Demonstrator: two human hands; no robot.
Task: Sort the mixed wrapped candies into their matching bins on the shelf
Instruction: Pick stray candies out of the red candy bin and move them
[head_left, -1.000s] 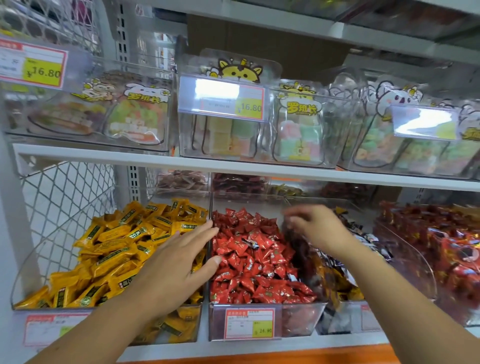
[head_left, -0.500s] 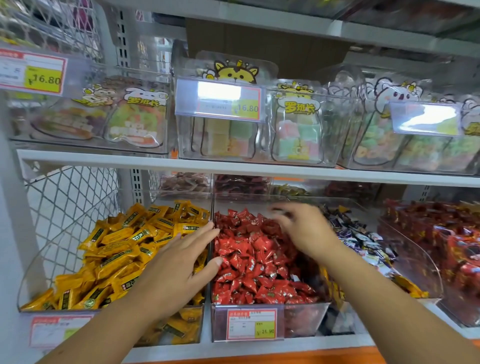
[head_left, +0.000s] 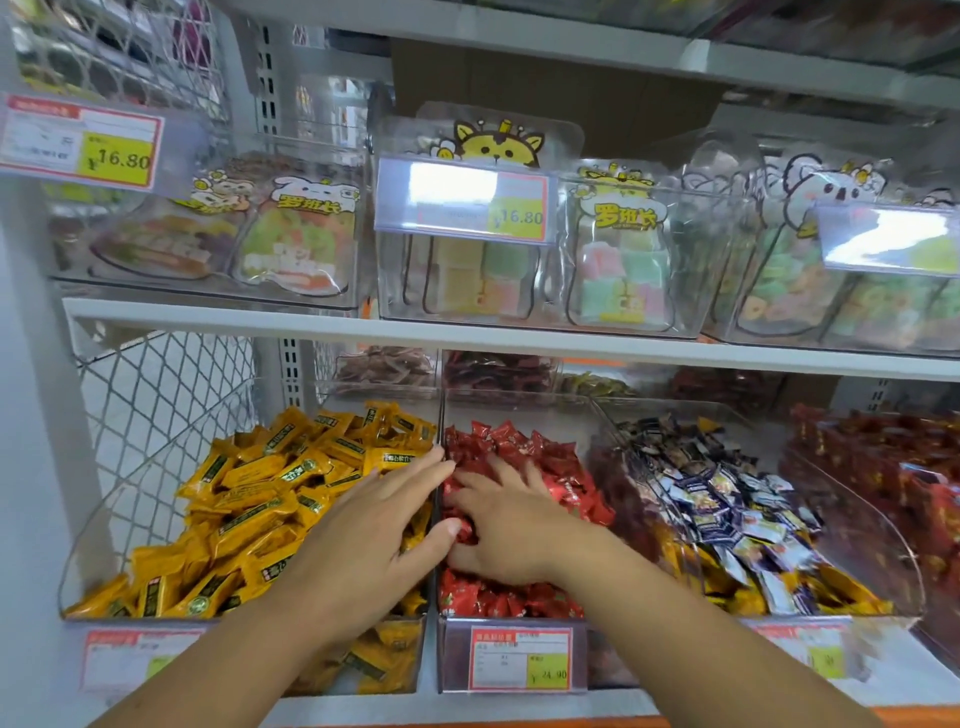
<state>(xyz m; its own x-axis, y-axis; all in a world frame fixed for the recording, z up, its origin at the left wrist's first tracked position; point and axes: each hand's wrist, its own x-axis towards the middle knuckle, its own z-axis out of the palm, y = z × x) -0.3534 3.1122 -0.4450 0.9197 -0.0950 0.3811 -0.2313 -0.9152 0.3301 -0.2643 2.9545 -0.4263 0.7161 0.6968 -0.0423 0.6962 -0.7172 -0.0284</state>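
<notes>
Right hand (head_left: 511, 525) now further left, spread flat on red candies (head_left: 519, 441) — left hand (head_left: 374, 530) alongside, fingers straight, apart.

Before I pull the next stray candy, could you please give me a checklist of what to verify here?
1. Left hand free: ok, fingers straight.
2. Right hand placed: ok, spread on red candies.
3. Stray beneath that palm: cannot tell, hidden.
4. Yellow candies unmixed: ok on top.
5. Mixed candies sorted: not ok, yellow, dark and blue-white wrappers share one bin.
</notes>
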